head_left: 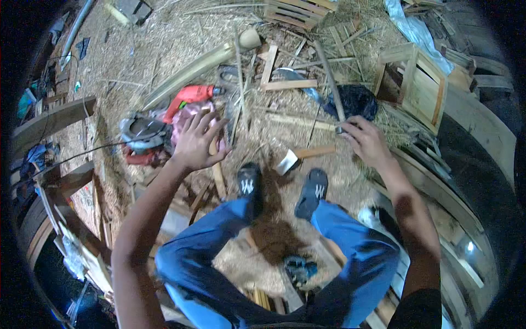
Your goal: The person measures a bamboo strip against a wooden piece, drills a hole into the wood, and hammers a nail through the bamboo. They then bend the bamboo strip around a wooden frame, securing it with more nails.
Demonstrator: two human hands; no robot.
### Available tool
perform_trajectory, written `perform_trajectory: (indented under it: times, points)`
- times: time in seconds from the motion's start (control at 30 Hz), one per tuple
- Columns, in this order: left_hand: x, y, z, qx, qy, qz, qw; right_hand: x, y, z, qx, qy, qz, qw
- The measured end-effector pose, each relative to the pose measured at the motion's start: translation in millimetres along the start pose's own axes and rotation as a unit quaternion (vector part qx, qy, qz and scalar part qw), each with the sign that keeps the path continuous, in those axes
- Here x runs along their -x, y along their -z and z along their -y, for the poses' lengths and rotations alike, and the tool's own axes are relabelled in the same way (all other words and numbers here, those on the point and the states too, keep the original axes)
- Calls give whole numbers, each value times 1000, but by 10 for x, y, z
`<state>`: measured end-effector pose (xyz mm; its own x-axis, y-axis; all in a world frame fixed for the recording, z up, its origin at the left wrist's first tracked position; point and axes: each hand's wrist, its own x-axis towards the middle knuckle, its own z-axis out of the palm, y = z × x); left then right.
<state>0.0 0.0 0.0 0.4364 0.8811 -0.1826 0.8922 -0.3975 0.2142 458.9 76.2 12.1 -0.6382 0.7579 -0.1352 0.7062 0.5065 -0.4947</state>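
Note:
My left hand (198, 141) is open, fingers spread, in front of a bundle of pink cloth (179, 125). Just beyond it lies a red power tool (189, 100) with a dark end. My right hand (366, 143) has its thumb and fingers pinched together on a small dark thing (339, 130); I cannot tell what it is. A long thin stick (330, 82) runs from those fingertips away over the ground. Between the hands, a wooden strip (315, 151) lies beside a white scrap (287, 162).
A wooden box frame (412, 82) stands at the right, near a black plastic bag (356, 102). A slatted crate (301, 12) sits at the top. A long pole (192, 74) crosses the straw-strewn ground. Stacked boards (444, 192) line the right side. My shoes (249, 186) are planted below.

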Motion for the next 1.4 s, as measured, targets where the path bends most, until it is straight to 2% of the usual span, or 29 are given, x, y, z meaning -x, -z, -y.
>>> perform_trajectory:
  times: [0.07, 0.1, 0.17, 0.2, 0.37, 0.43, 0.47, 0.57, 0.6, 0.63, 0.73, 0.77, 0.83, 0.87, 0.9, 0.97, 1.1, 1.13, 1.17, 1.23, 1.27, 1.3, 1.37, 1.4]
  points:
    - [130, 154, 53, -7, -46, 77, 996, 42, -96, 98, 7, 44, 1, 999]
    - [-748, -711, 265, -48, -63, 26, 996, -283, -488, -851, 58, 52, -38, 996]
    - [-867, -1012, 345, -57, -94, 48, 993, -295, -784, -1073, 61, 88, -1, 994]
    - [-916, -1112, 430, -111, -119, 49, 985, -361, -949, -1145, 57, 100, 6, 993]
    - [-1461, -1759, 620, -132, -154, -3, 979, -678, -1674, -1798, 126, 159, -15, 979]
    - [-1376, -1785, 532, -69, -75, -55, 993, -698, -1756, -1859, 126, 160, -27, 979]
    - [-1301, -1724, 421, -95, -55, -60, 992, -677, -1772, -1845, 123, 157, -44, 979]
    - [-1166, -1925, 412, -77, -32, -111, 990, -658, -1826, -1859, 154, 130, -82, 976]
    - [-1188, -1963, 334, -60, 2, -131, 990, -656, -1804, -1784, 158, 83, -71, 981]
    - [-1174, -2014, 329, -62, 6, -134, 989, -661, -1839, -1791, 127, 78, -86, 985]
    - [-1042, -2162, 340, -48, 4, -63, 997, -660, -2001, -1940, 116, 71, -107, 985]
    - [-1067, -2163, 365, -54, 12, -80, 995, -710, -1953, -2002, 127, 85, -115, 982]
    - [-1077, -2067, 294, -78, -14, -72, 994, -724, -1857, -1907, 134, 81, -57, 986]
    - [-1062, -2000, 280, -69, -3, -42, 997, -727, -1807, -1870, 117, 37, -9, 992]
    - [-1075, -2016, 289, -73, 0, -40, 997, -738, -1818, -1796, 114, 41, -12, 993]
    - [-1133, -2202, 352, -51, 53, -113, 991, -790, -1856, -1706, 124, 78, -112, 983]
    - [-1242, -2326, 270, 88, 137, -133, 978, -1095, -2112, -1511, 110, 132, -139, 975]
    - [-1282, -2350, 308, 90, 97, -172, 976, -1195, -2107, -1432, 86, 124, -134, 979]
    - [-1322, -2372, 330, 87, 97, -176, 976, -1322, -2109, -1393, 88, 127, -138, 978]
    - [-1389, -2393, 278, 255, 246, -105, 929, -1576, -2130, -1328, 44, 95, -130, 986]
    - [-1415, -2469, 279, 286, 220, -172, 917, -1679, -2119, -1285, 20, 101, -150, 983]
    - [-1458, -2472, 275, 284, 221, -172, 917, -1801, -2162, -1302, 18, 102, -151, 983]
    - [-1475, -2542, 253, 302, 281, -190, 891, -2038, -2307, -1337, -16, 113, -131, 985]
    - [-1468, -2588, 286, 302, 285, -186, 891, -2119, -2313, -1318, 1, 97, -78, 992]
